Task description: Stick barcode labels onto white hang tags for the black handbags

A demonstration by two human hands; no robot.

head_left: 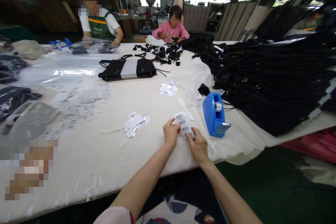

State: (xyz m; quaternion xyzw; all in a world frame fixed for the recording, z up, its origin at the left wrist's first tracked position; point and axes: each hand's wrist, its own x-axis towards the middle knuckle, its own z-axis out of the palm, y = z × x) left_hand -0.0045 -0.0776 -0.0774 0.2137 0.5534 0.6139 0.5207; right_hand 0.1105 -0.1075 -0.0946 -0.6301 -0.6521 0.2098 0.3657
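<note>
Between my two hands, just above the table's near edge, is a white sheet of barcode labels. My left hand pinches its left side between thumb and fingers. At the lower right corner my right hand grips the same sheet. Right of my hands stands a blue tape dispenser, and a white paper strip lies just beyond the sheet. To the left is a small pile of white hang tags with loose strings. Farther off sits another stack of white tags.
A black bag with a white band lies mid-table. Black bags are heaped on the right. Clear plastic bags and scattered labels cover the left. Across the table, one person wears a green apron, another a pink top.
</note>
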